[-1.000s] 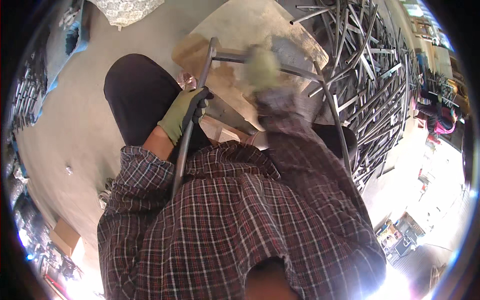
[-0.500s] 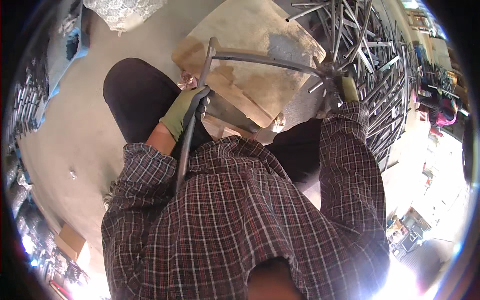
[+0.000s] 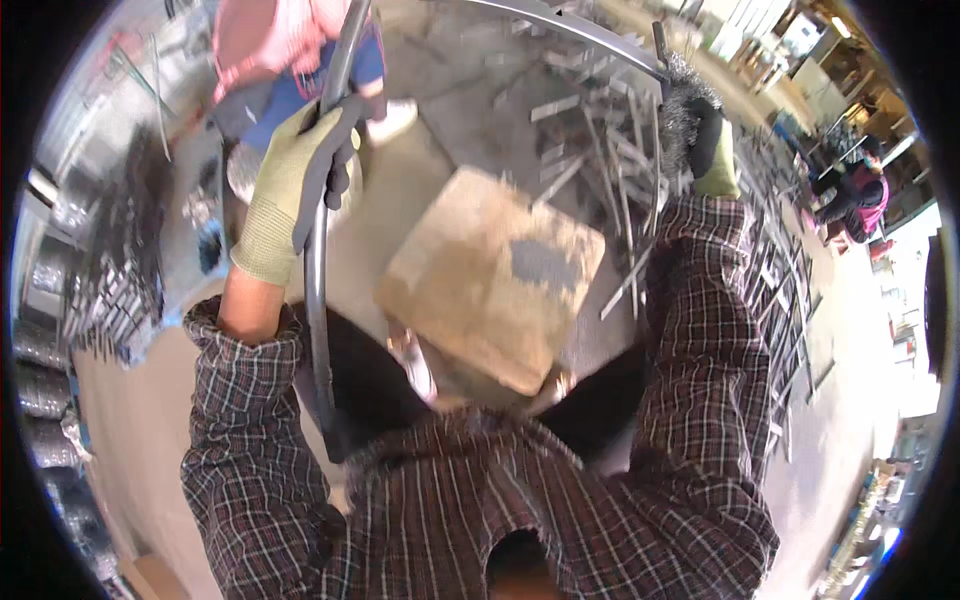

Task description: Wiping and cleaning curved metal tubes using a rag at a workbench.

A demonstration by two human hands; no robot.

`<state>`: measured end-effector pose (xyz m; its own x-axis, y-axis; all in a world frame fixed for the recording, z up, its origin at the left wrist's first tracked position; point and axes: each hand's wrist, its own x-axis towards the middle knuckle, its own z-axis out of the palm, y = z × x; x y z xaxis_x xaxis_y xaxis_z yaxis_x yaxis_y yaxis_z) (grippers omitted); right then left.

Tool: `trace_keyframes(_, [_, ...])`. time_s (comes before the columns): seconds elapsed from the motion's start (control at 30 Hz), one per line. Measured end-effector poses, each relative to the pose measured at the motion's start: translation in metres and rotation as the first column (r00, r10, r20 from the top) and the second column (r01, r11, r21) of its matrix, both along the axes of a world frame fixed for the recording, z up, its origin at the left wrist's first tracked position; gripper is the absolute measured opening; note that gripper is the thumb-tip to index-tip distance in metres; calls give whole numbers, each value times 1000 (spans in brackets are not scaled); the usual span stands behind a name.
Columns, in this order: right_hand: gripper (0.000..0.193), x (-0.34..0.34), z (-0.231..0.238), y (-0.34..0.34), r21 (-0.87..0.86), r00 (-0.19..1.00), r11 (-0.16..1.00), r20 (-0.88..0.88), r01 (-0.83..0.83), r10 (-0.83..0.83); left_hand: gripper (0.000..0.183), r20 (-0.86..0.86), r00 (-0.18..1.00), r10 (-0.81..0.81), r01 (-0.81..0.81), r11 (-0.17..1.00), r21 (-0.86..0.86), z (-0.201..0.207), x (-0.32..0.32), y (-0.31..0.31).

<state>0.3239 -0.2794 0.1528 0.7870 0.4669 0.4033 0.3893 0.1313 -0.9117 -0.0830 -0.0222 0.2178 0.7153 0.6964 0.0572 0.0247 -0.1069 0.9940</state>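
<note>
A metal tube frame (image 3: 318, 300) is raised before me; its long left tube runs down toward my lap, and a crossbar stretches right along the upper edge. My left hand (image 3: 300, 185), in a pale green glove with dark palm and fingers, is wrapped round that left tube. At the crossbar's right end, my right hand (image 3: 713, 160), in a like glove, is closed on a grey tangled wad of steel wool (image 3: 683, 105). The wool lies against the frame's right-hand tube. Most fingers of that hand are hidden behind wool and glove.
A worn, stained board (image 3: 480, 270) lies low between my knees. Many loose metal tubes (image 3: 610, 150) are heaped ahead and to the right. A person in pink (image 3: 270, 45) is close at upper left; another person (image 3: 865, 195) is far right. Bundled tubes (image 3: 110, 305) stand at left.
Both hands and the frame have risen, the left hand higher and to the left. My view has tilted up, bringing the person in pink into sight. The steel wool stays at the frame's right end.
</note>
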Motion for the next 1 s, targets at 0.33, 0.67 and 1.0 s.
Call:
trace_keyframes(0.33, [33, 41, -52, 31, 133, 879, 873, 18, 470, -476, 24, 92, 996, 9, -47, 904, 425, -44, 29, 11])
trace_keyframes(0.67, [25, -28, -78, 8, 345, 777, 727, -480, 593, -406, 31, 198, 980, -13, -83, 881, 466, -120, 22, -28])
trace_keyframes(1.0, [29, -18, -67, -57, 377, 856, 772, -149, 512, -495, 17, 51, 999, -12, 9, 998, 64, -133, 33, -71])
